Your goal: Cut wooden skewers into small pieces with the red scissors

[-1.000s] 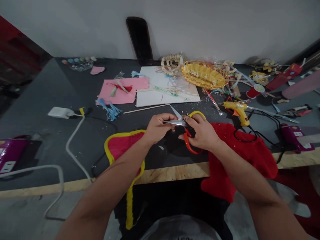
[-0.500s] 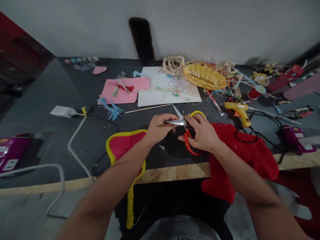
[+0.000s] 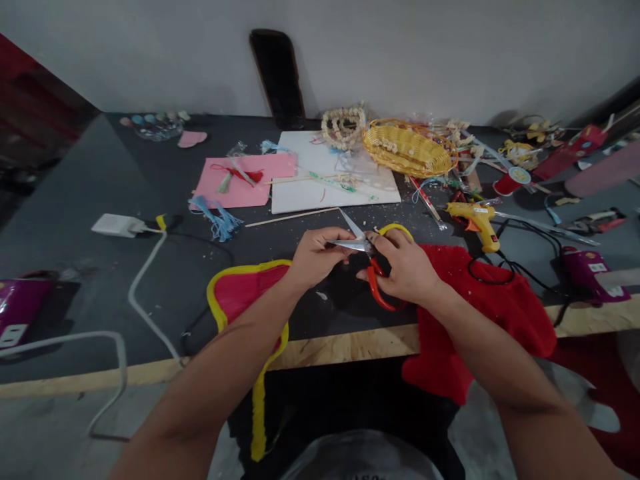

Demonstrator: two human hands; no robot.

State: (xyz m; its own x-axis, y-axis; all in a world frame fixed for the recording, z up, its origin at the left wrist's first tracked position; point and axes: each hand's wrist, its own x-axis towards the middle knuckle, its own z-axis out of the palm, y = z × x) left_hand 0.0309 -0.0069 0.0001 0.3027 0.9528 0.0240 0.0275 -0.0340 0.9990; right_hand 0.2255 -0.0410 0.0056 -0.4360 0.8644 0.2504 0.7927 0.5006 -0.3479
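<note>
My right hand [image 3: 411, 268] grips scissors [image 3: 374, 283] with one red and one yellow handle. The scissor blades are spread apart and point left, toward my other hand. My left hand [image 3: 316, 259] has its fingers pinched together beside the lower blade. Whatever sits between those fingertips is too small or hidden to make out. Under my left forearm lies a pink cloth piece with yellow edging [image 3: 245, 290]. Red cloth [image 3: 480, 307] lies beneath my right forearm and hangs over the table edge.
Behind my hands are a white board [image 3: 295, 197], pink card [image 3: 255, 200], a thin stick [image 3: 293, 217] and blue tassels [image 3: 223, 223]. A wicker basket [image 3: 400, 163] and yellow glue gun [image 3: 477, 220] stand right. A phone [image 3: 280, 80] leans on the wall; a white cable [image 3: 143, 277] runs left.
The view has shifted slightly, so the tabletop things appear a little farther left. My hands and the spread scissors keep almost the same pose.
</note>
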